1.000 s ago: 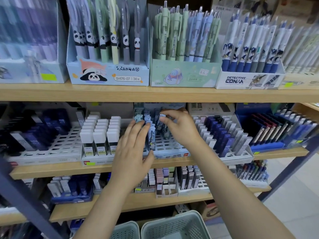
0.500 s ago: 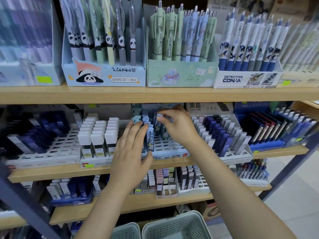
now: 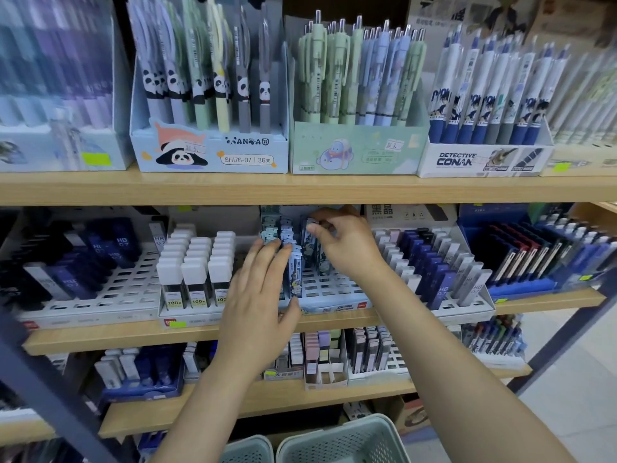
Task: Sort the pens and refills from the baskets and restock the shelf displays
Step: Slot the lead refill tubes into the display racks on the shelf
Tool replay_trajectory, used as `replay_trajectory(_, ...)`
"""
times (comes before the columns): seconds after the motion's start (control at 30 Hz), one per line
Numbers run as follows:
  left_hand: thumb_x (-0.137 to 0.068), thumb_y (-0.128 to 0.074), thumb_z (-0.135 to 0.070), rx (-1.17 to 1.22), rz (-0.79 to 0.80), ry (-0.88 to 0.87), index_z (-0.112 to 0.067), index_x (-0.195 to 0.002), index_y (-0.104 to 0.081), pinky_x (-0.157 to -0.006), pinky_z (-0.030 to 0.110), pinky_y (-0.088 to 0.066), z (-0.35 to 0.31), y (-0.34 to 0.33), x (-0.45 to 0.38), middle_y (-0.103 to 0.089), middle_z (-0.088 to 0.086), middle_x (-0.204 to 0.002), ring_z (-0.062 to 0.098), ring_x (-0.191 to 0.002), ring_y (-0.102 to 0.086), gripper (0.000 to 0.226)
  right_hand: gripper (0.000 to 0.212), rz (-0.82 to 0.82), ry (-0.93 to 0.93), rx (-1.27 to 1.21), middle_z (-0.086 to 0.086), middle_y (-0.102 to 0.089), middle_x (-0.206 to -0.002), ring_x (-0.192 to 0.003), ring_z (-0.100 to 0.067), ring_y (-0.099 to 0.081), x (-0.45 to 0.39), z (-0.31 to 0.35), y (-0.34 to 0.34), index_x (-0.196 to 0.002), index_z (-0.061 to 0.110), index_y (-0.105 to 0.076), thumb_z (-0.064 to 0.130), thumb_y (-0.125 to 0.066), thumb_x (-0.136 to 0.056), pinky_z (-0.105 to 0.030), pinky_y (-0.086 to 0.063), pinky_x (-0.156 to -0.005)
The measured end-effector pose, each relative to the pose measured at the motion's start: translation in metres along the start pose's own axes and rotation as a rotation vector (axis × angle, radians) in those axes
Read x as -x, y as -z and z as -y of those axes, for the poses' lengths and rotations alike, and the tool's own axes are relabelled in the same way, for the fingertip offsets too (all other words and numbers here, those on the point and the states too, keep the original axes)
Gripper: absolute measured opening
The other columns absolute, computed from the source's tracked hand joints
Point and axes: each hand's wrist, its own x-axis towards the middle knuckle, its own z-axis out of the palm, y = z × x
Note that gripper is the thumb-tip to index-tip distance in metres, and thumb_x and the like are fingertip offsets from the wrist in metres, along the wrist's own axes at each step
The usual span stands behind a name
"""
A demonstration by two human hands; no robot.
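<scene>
1. Wooden shelving [image 3: 300, 190] in a stationery aisle fills my view, three tiers stocked with boxed pens and slotted trays.
2. My right hand [image 3: 347, 243] reaches into the light-blue slotted tray [image 3: 334, 304] on the middle tier; thumb and forefinger are curled, and the grip pinches the top of one patterned refill case [image 3: 309, 235] standing in its slot.
3. My left hand [image 3: 258, 295] lies with fingers straight, tips touching the neighbouring row of refill cases [image 3: 295, 262], thumb down at the tray's front edge; that grip is released, closing on nothing.
4. Just left of this tray, white-capped lead tubes [image 3: 197, 262] stand in rows; further left, dark blue HB cases [image 3: 110, 248], blurred.
5. To the right, a grey tray of blue and grey lead cases [image 3: 440, 262], then a blue display of dark refills [image 3: 534, 252].
6. Top tier: panda pen box [image 3: 210, 152], green-and-blue pen box [image 3: 357, 148], Detective Conan pen box [image 3: 484, 158].
7. Below my arms, two pale mesh baskets [image 3: 344, 442] sit side by side at the bottom edge; contents not visible.
</scene>
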Motion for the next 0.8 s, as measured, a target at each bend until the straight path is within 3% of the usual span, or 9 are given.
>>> replay_trajectory(0.2,-0.09,-0.063,-0.023,0.001,0.002,0.006,-0.018,-0.156,-0.028,-0.122,0.041,-0.016,-0.001,-0.001,0.0,-0.023,-0.002,-0.162,0.017,-0.155,-0.009,0.075,0.028,-0.004,0.048,0.009,-0.011,-0.073,-0.104,-0.107,-0.034,-0.059,-0.001,0.004,-0.002,-0.112,0.015,-0.072,0.035,-0.056,-0.1,-0.045,-0.045,-0.097)
replay_trajectory(0.3,-0.09,-0.062,-0.024,0.004,0.0,0.003,-0.018,-0.156,-0.028,-0.122,0.042,-0.018,0.0,-0.001,0.0,-0.023,-0.003,-0.162,0.018,-0.155,-0.01,0.075,0.032,0.061,0.027,-0.022,-0.011,-0.072,-0.093,-0.098,-0.033,-0.061,-0.002,0.004,-0.001,-0.102,0.006,-0.072,0.034,-0.057,-0.101,-0.042,-0.045,-0.095)
replay_trajectory(0.37,-0.09,-0.065,-0.023,0.007,-0.002,0.001,-0.018,-0.156,-0.028,-0.122,0.043,-0.018,0.0,-0.001,0.0,-0.024,-0.002,-0.162,0.019,-0.155,-0.011,0.076,0.032,0.061,0.024,-0.05,-0.009,-0.072,-0.087,-0.091,-0.03,-0.063,0.0,0.005,0.002,-0.098,0.004,-0.072,0.033,-0.058,-0.1,-0.037,-0.046,-0.089)
replay_trajectory(0.43,-0.09,-0.066,-0.022,0.004,-0.001,0.0,-0.018,-0.156,-0.028,-0.122,0.042,-0.017,0.001,-0.001,0.0,-0.024,-0.002,-0.162,0.018,-0.155,-0.011,0.077,0.027,-0.007,0.016,-0.115,-0.001,-0.07,-0.079,-0.073,-0.014,-0.062,0.002,0.003,0.005,-0.105,0.008,-0.074,0.031,-0.061,-0.099,-0.031,-0.045,-0.074)
replay_trajectory(0.47,-0.09,-0.066,-0.021,0.004,-0.001,0.0,-0.018,-0.156,-0.028,-0.122,0.041,-0.017,0.001,-0.001,0.0,-0.024,-0.002,-0.162,0.018,-0.155,-0.01,0.077,0.026,-0.043,-0.013,-0.15,0.006,-0.063,-0.068,-0.06,-0.002,-0.053,0.004,0.001,0.007,-0.109,0.009,-0.074,0.03,-0.062,-0.098,-0.027,-0.04,-0.063)
replay_trajectory(0.53,-0.09,-0.066,-0.022,0.006,-0.002,0.001,-0.019,-0.156,-0.028,-0.123,0.042,-0.017,0.001,-0.001,0.0,-0.023,-0.003,-0.162,0.018,-0.155,-0.01,0.076,0.025,-0.081,-0.078,-0.209,0.015,-0.05,-0.058,-0.051,0.002,-0.04,0.006,-0.002,0.008,-0.108,0.006,-0.073,0.027,-0.064,-0.097,-0.024,-0.035,-0.055)
replay_trajectory(0.6,-0.09,-0.065,-0.022,0.009,0.001,0.0,-0.019,-0.157,-0.028,-0.123,0.044,-0.018,0.001,0.0,0.0,-0.023,-0.003,-0.162,0.019,-0.155,-0.011,0.076,0.03,-0.068,-0.081,-0.235,-0.001,-0.067,-0.07,-0.062,-0.015,-0.057,0.005,-0.003,0.008,-0.105,0.003,-0.073,0.031,-0.064,-0.097,-0.028,-0.047,-0.064)
replay_trajectory(0.67,-0.09,-0.065,-0.022,0.009,0.004,-0.002,-0.018,-0.156,-0.029,-0.123,0.045,-0.019,0.0,0.0,0.0,-0.024,-0.002,-0.162,0.019,-0.155,-0.011,0.075,0.036,-0.043,-0.056,-0.2,-0.014,-0.074,-0.095,-0.087,-0.03,-0.066,0.005,-0.002,0.005,-0.106,0.002,-0.072,0.036,-0.063,-0.097,-0.04,-0.053,-0.081)
replay_trajectory(0.8,-0.09,-0.065,-0.022,0.006,0.004,-0.002,-0.018,-0.156,-0.029,-0.123,0.044,-0.019,0.0,0.001,0.0,-0.024,-0.001,-0.161,0.02,-0.154,-0.012,0.075,0.034,-0.013,-0.009,-0.132,-0.013,-0.074,-0.097,-0.094,-0.031,-0.065,0.002,-0.001,0.002,-0.106,0.004,-0.073,0.034,-0.06,-0.099,-0.043,-0.05,-0.089)
